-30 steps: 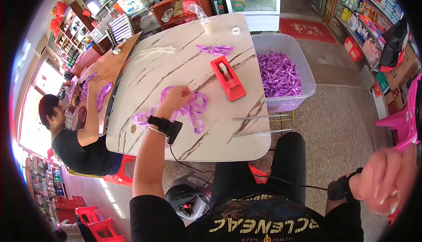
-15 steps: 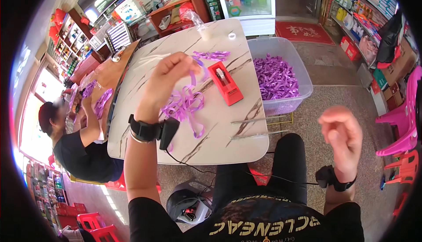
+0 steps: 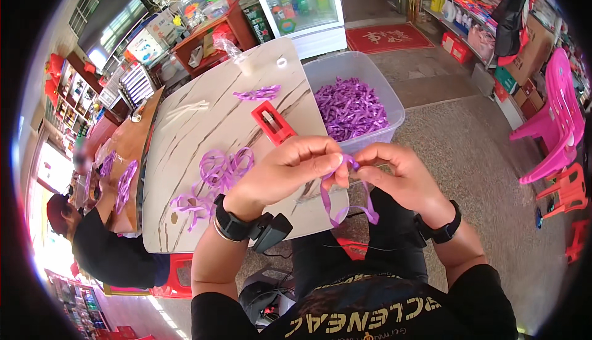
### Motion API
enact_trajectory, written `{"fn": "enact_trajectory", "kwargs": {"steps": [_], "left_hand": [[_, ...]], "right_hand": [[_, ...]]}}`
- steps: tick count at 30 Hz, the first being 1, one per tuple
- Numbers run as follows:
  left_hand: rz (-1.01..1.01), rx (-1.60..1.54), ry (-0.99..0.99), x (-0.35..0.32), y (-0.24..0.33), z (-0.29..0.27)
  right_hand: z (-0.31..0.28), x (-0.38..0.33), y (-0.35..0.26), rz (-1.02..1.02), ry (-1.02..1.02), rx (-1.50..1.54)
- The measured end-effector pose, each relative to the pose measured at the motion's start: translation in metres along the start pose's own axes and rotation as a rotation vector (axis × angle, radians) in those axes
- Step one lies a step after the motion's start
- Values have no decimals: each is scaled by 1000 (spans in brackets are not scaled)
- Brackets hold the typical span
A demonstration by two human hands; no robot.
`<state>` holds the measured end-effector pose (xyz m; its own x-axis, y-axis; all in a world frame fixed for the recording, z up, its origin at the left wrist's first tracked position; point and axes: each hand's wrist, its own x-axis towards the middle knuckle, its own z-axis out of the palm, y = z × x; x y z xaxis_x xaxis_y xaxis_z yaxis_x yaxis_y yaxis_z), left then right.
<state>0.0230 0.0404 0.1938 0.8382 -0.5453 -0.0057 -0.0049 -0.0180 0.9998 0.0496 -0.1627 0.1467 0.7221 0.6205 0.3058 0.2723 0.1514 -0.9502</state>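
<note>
Both closed at fingertips, L hand [image 3: 296, 168] & R hand [image 3: 404, 176] now pinch purple ribbon [image 3: 326, 202] together (well apart b4).

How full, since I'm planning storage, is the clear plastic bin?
Partly full: purple ribbons heap inside the bin, with bare wall showing above them.

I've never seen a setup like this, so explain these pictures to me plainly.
There is no machine, just a person's bare hands. Every picture comes from a fisheye camera on the person's head, looking down, so straight edges bend. The left hand and right hand hold a purple ribbon between their fingertips, a loop drooping below. On the marbled table lie loose purple coils, a purple bundle, a red tape dispenser and white strips, among other things. A clear tub alongside holds many ribbon pieces.
</note>
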Motion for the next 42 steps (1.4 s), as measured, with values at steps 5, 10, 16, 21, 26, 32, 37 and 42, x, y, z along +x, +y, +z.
{"fn": "enact_trajectory", "kwargs": {"steps": [5,10,16,21,26,32,37,42], "left_hand": [[-97,66,-34,-2,-6,-1],[-153,59,-51,-4,-20,-2],[-210,163,-124,-2,-29,-1],[-184,74,-143,6,-32,8],[-157,7,-118,27,-36,22],[-103,31,18,48,-30,34],[-39,29,98,59,-27,36],[53,240,184,71,-24,40]], "right_hand": [[-6,-12,0,-63,113,-304],[-11,-21,0,-130,181,-449],[-14,-24,-4,-158,208,-536],[-18,-26,-4,-188,198,-586],[-22,-27,-7,-191,183,-691],[-26,-28,-9,-325,415,-785],[-29,-46,7,-126,505,-321],[-15,-36,5,63,353,117]]}}
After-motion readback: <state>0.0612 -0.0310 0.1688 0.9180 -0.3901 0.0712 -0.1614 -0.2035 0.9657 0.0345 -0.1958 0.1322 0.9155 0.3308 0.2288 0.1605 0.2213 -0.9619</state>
